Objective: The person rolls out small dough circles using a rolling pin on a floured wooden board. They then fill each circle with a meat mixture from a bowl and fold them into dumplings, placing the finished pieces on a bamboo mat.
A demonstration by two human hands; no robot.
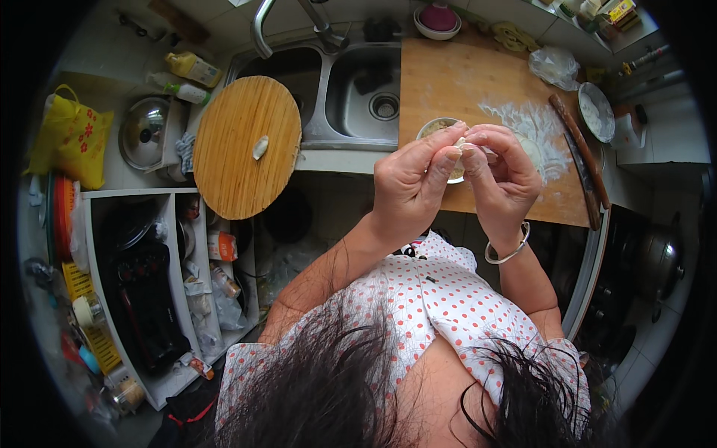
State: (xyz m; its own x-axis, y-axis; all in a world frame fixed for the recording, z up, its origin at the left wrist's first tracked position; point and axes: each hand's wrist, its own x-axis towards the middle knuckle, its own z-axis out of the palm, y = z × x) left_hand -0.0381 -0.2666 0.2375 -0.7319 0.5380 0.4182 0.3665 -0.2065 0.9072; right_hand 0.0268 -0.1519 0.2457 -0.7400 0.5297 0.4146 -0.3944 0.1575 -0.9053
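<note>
My left hand (pixel 411 173) and my right hand (pixel 501 168) meet over the floured wooden board (pixel 448 67), pinching a small piece of pale dough (pixel 460 143) between thumbs and fingertips. Most of the dough is hidden by the fingers. Below them is a bowl of filling (pixel 437 126), partly covered by my hands. Flat round dough (pixel 528 150) lies on the board behind my right hand, beside scattered flour (pixel 552 134). One shaped dumpling (pixel 260 148) rests on a round bamboo board (pixel 241 185) to the left of the sink.
A rolling pin (pixel 580 151) and a dark long tool (pixel 582 179) lie at the board's right edge, near a metal bowl with white contents (pixel 596 112). A plastic bag (pixel 553 67) sits behind. The double sink (pixel 348 140) and faucet (pixel 259 31) stand between the boards.
</note>
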